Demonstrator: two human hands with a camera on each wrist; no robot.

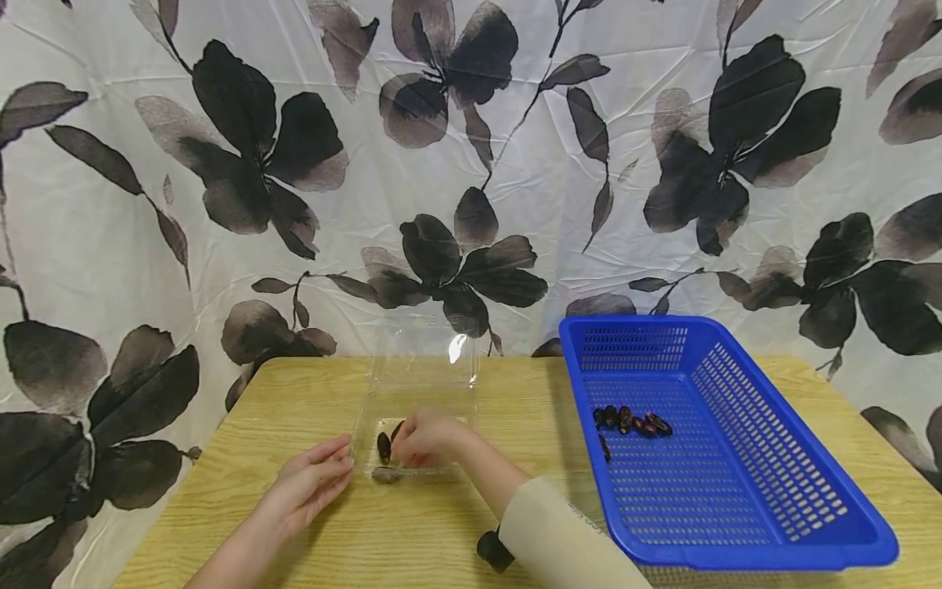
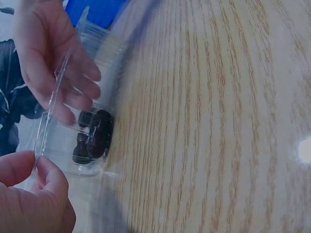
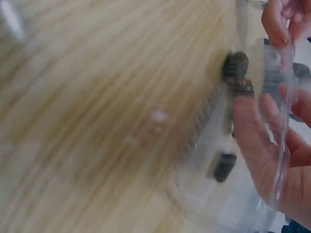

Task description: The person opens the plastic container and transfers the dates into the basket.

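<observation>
A clear plastic box stands on the table with its clear lid raised at the back. Several dark brown dates lie inside it. At the box's left side, my left hand pinches the thin plastic edge between thumb and finger, plainest in the left wrist view. My right hand reaches into the box from the right, its fingers loosely extended over the dates. No date shows between those fingers. In the right wrist view, one date lies apart from the others.
A blue perforated basket stands on the right of the wooden table, with several dates along its left side. Behind the table hangs a white cloth with dark flowers. A black device sits by my right sleeve.
</observation>
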